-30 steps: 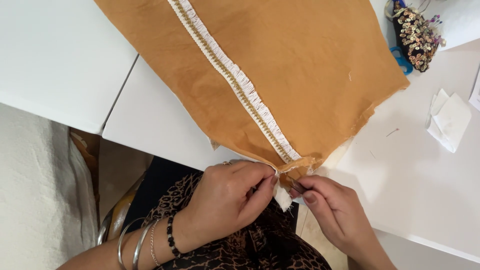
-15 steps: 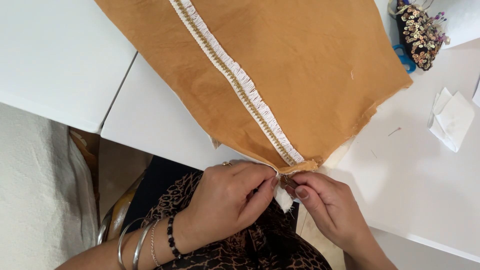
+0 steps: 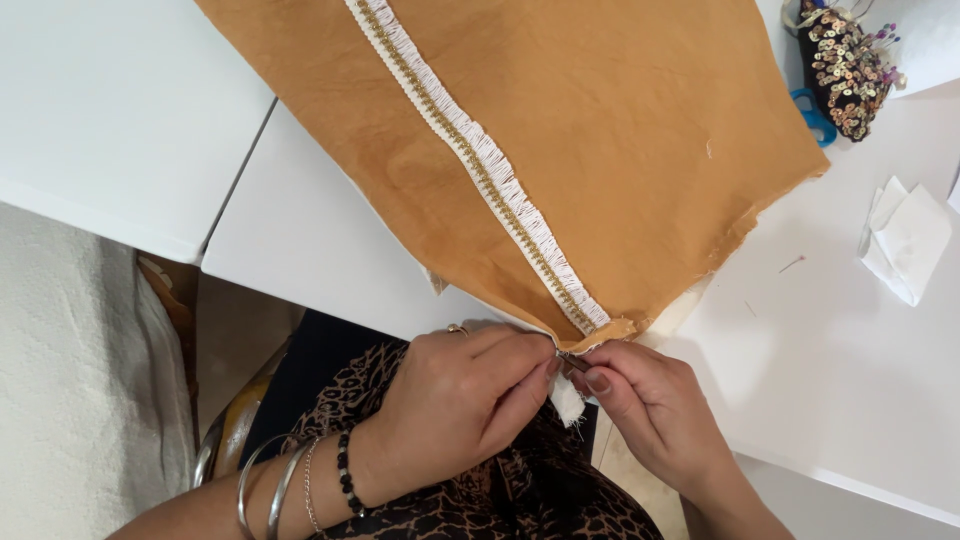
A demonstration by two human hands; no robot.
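I look down on my 2 hands meeting at the near corner of a mustard fabric panel point(image 3: 620, 150) spread over a white table point(image 3: 330, 240). My left hand point(image 3: 465, 405) and right hand point(image 3: 650, 405) both pinch that folded corner, where the white fringe trim point(image 3: 480, 160) ends, fingertips touching.

I see a white table point(image 3: 330, 230) carrying tan cloth point(image 3: 620, 130), a folded white scrap point(image 3: 905, 240) and blue scissors point(image 3: 815, 115).
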